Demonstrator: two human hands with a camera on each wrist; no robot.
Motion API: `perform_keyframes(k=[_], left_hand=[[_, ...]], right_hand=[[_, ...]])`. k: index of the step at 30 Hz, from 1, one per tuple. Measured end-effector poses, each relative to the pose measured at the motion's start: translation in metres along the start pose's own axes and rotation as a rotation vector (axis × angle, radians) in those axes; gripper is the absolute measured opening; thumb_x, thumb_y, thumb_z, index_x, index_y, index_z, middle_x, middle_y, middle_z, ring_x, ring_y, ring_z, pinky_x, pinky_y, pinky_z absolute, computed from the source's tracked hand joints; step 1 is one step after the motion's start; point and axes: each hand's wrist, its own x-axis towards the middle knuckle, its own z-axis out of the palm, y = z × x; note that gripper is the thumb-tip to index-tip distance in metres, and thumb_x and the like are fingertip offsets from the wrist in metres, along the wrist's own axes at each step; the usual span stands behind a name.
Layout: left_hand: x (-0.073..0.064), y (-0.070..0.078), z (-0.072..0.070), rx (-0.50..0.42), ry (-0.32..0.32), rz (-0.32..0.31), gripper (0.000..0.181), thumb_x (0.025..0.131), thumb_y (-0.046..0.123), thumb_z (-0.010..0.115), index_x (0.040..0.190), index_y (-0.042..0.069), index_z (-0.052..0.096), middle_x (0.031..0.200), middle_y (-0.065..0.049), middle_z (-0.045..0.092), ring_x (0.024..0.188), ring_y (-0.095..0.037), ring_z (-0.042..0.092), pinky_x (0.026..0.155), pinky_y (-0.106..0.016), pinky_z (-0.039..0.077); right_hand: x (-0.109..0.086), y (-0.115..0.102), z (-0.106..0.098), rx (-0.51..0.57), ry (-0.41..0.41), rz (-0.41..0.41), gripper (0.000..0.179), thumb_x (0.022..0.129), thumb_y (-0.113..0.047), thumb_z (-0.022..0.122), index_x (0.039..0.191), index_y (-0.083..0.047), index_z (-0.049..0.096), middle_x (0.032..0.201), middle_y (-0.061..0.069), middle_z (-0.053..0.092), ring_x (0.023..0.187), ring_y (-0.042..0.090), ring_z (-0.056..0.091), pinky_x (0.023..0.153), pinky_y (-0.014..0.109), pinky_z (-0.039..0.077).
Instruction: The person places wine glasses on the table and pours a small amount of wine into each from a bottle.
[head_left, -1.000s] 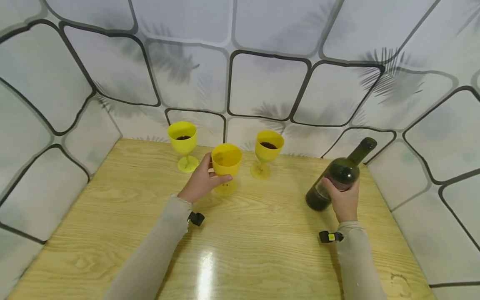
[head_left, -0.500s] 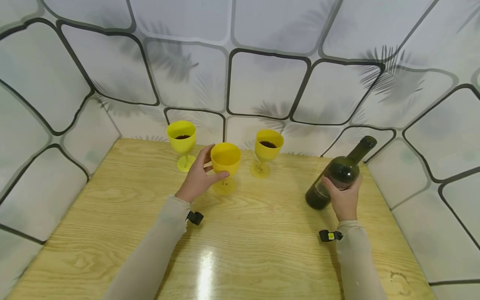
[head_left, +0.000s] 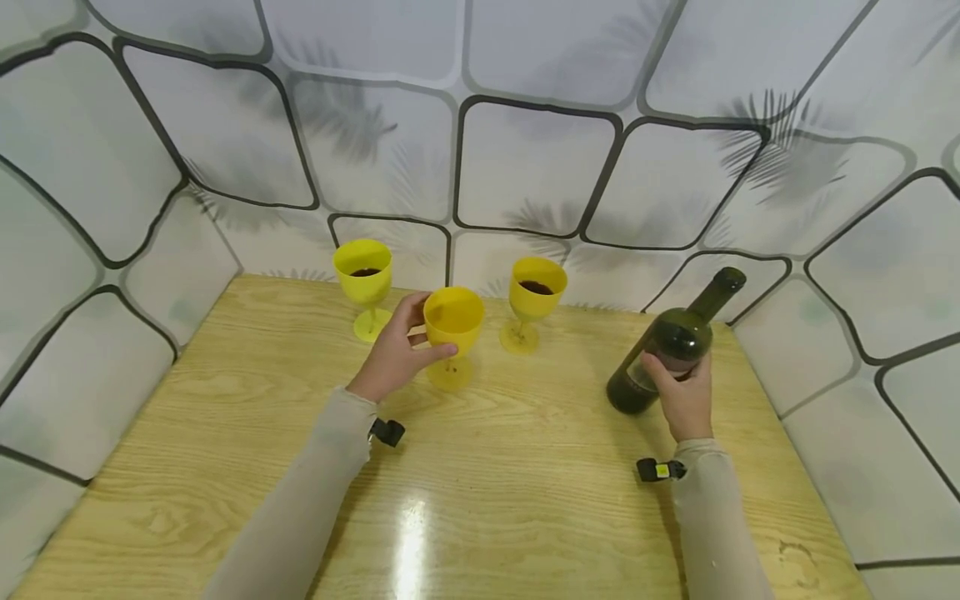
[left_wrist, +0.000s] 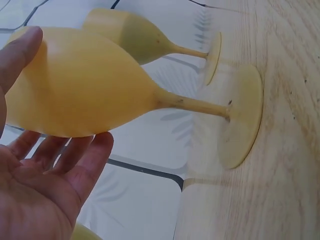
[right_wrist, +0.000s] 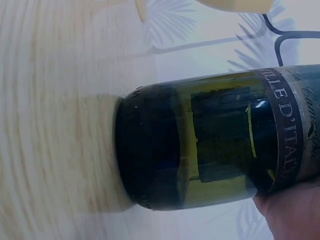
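In the head view my left hand (head_left: 392, 354) holds a yellow plastic goblet (head_left: 453, 321) by its bowl, thumb on the near side and fingers on the other. The goblet stands upright, its round foot on the wooden table (left_wrist: 295, 165); no dark liquid shows inside. On the right, my right hand (head_left: 686, 404) grips a dark green wine bottle (head_left: 678, 333) around its labelled body. Its neck leans away to the right in the head view. Close up, the bottle's base (right_wrist: 150, 147) is right by the tabletop; I cannot tell whether it touches.
Two more yellow goblets with dark liquid stand farther back: a greenish-yellow goblet (head_left: 364, 279) at the left and another goblet (head_left: 538, 293) to the right of the held one. A patterned wall (head_left: 536, 171) closes off the back and both sides.
The bottle has shifted slightly left with my right hand in the last half second. My left fingers have slid a little on the goblet, which has barely moved.
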Motion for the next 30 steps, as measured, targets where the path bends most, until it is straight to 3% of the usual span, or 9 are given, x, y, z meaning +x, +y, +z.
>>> perform_keyframes(k=[11,16,24,30], left_hand=[[-0.002,0.003,-0.001,0.022,-0.162,0.001,0.087,0.088,0.031,0.085,0.159,0.031,0.034,0.146,0.0,0.048,0.131,-0.028,0.051,0.113,-0.048,0.044],[-0.001,0.003,0.003,0.023,-0.218,0.023,0.085,0.09,0.026,0.084,0.158,0.026,0.034,0.148,-0.001,0.048,0.132,-0.025,0.05,0.114,-0.046,0.045],[-0.003,0.005,0.016,0.023,-0.272,0.054,0.082,0.091,0.027,0.083,0.157,0.026,0.035,0.148,0.001,0.048,0.131,-0.022,0.051,0.112,-0.043,0.046],[-0.006,0.006,0.022,0.039,-0.252,0.058,0.089,0.087,0.025,0.086,0.159,0.027,0.033,0.151,0.001,0.046,0.132,-0.025,0.051,0.113,-0.048,0.045]], right_hand=[[-0.006,-0.001,0.005,-0.029,-0.082,0.04,0.063,0.093,-0.004,0.075,0.143,-0.022,0.041,0.123,-0.009,0.057,0.113,0.008,0.055,0.095,0.018,0.043],[-0.012,-0.002,0.013,-0.009,-0.151,0.017,0.062,0.094,0.0,0.072,0.142,-0.022,0.041,0.122,-0.009,0.059,0.111,0.008,0.057,0.093,0.017,0.045],[-0.021,-0.004,0.024,0.04,-0.166,-0.001,0.058,0.091,0.004,0.072,0.135,-0.022,0.044,0.114,-0.011,0.062,0.102,0.006,0.061,0.089,0.017,0.049],[-0.024,-0.001,0.03,0.028,-0.181,-0.019,0.066,0.087,0.008,0.073,0.141,-0.015,0.043,0.119,-0.012,0.059,0.109,0.007,0.057,0.094,0.017,0.045]])
